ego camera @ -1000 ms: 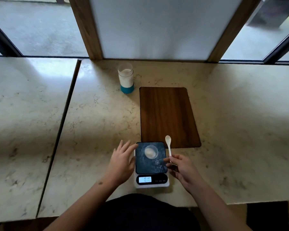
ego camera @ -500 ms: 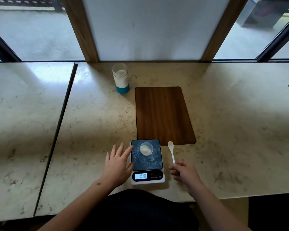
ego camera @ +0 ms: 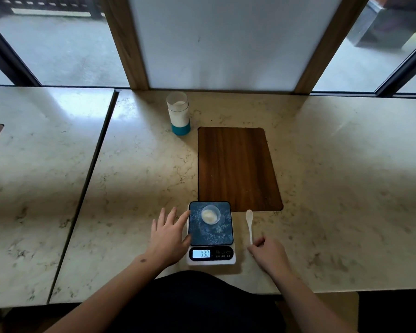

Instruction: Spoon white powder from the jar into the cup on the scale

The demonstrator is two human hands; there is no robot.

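A clear jar (ego camera: 178, 113) with a teal base, holding white powder, stands at the back of the marble table. Close to me sits a digital scale (ego camera: 211, 233) with a lit display. On its dark platform is a small clear cup (ego camera: 210, 214) with white powder in it. A white spoon (ego camera: 249, 223) lies flat on the table just right of the scale. My left hand (ego camera: 169, 233) rests flat with fingers apart, touching the scale's left edge. My right hand (ego camera: 268, 252) is loosely curled at the tip of the spoon's handle; contact is unclear.
A brown wooden mat (ego camera: 237, 168) lies behind the scale, right of the jar. A dark seam (ego camera: 91, 171) separates this table from another on the left. A white panel with wooden posts and windows borders the far edge.
My right hand lowered the spoon from beside the cup onto the table right of the scale and drew back toward me. My left hand stayed at the scale's left edge.
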